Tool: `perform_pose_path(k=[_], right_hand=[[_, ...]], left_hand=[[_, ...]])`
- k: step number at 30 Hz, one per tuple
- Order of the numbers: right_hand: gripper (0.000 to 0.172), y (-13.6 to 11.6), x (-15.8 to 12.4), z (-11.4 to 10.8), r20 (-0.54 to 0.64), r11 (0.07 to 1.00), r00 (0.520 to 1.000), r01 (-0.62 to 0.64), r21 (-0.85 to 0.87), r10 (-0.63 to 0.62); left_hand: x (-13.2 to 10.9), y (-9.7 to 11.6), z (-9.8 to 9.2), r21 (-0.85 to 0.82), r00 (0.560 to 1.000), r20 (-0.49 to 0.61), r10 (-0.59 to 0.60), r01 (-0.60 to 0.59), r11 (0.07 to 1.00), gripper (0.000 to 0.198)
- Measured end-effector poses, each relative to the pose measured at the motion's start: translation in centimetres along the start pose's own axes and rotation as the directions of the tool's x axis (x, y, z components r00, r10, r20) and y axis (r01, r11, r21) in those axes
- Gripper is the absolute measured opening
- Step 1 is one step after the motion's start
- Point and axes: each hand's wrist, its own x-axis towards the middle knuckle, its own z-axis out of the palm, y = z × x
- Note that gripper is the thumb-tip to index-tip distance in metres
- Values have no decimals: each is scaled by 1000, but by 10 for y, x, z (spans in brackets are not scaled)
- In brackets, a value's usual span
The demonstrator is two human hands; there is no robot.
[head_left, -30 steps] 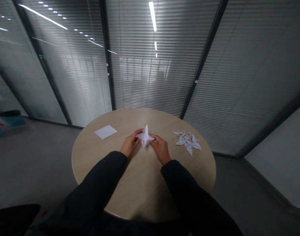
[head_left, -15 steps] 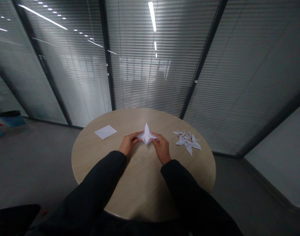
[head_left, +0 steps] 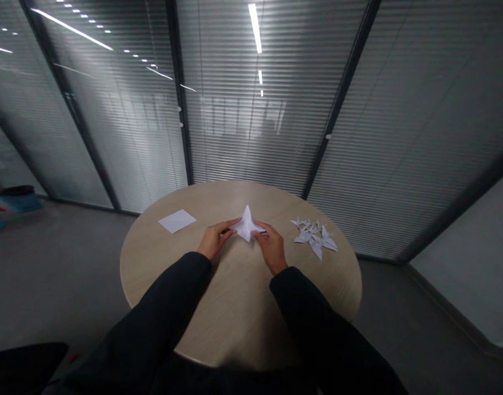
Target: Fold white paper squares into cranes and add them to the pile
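Between my two hands is a piece of folded white paper point(head_left: 246, 224), star-like in outline, with one point away from me and one toward me. My left hand point(head_left: 213, 239) pinches its left point between thumb and fingers. On the other side my right hand point(head_left: 271, 247) grips the right point, thumb near the paper's middle. Both hands are just over the round wooden table point(head_left: 235, 307). Off to the right lies a cluster of folded white paper cranes point(head_left: 315, 236), several of them overlapping.
A flat stack or sheet of white paper point(head_left: 177, 220) lies on the table's left side. Glass panels with blinds point(head_left: 251, 137) stand right behind the table. Blue bins point(head_left: 21, 200) sit on the floor at far left.
The folded paper has tilted slightly, its far point shifting a little to the right. Both hands keep their hold with almost no movement.
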Motion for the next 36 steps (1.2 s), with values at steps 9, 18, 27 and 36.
perform_pose_path(k=[9,18,27,36], right_hand=[[30,-1,0,-1,33,999,999,27,-48,-25],[30,7,-1,0,117,975,984,155,-160,-137],[32,2,-3,1,141,973,980,163,-161,-141],[35,-10,-4,3,113,994,993,35,-102,-23]], left_hand=[[0,0,1,69,999,6,-43,42,997,28],[-2,0,4,122,998,17,-53,51,991,21],[-5,2,12,79,1000,-1,-8,8,997,39],[-5,3,17,-90,998,2,-59,59,994,54]])
